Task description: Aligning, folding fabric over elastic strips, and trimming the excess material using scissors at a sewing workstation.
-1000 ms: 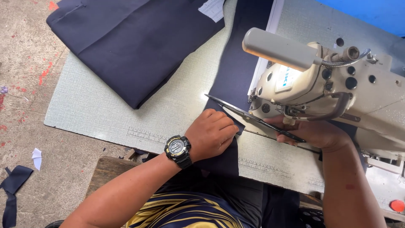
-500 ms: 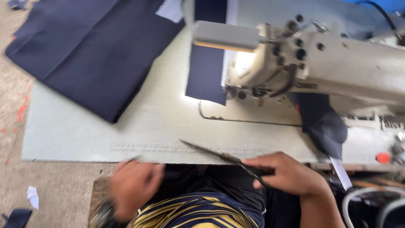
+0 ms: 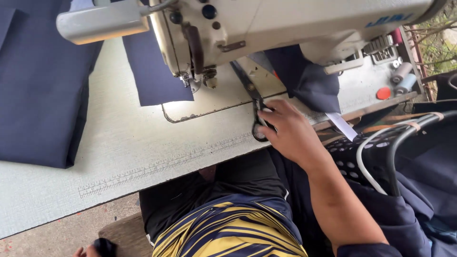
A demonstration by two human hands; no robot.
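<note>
My right hand (image 3: pixel 288 131) rests on the table edge with its fingers on the handles of dark scissors (image 3: pixel 254 107). The scissors lie flat on the machine bed, blades pointing away toward the white sewing machine (image 3: pixel 285 24). A navy fabric strip (image 3: pixel 154 76) lies under the needle area, left of the scissors. Only a sliver of my left hand (image 3: pixel 83 251) shows at the bottom edge, low beside my lap, next to something dark; its fingers are hidden.
A large folded navy cloth (image 3: pixel 38 95) covers the left of the pale table (image 3: pixel 119 147). More navy fabric (image 3: pixel 309 81) is bunched behind the machine. Thread spools (image 3: pixel 402 78) and a red disc (image 3: pixel 383 93) sit far right. A black dotted basket (image 3: pixel 350 150) with cables stands right.
My left hand came off the fabric strip and dropped below the table edge. My right hand moved the scissors from the front edge onto the machine bed. The view swung right.
</note>
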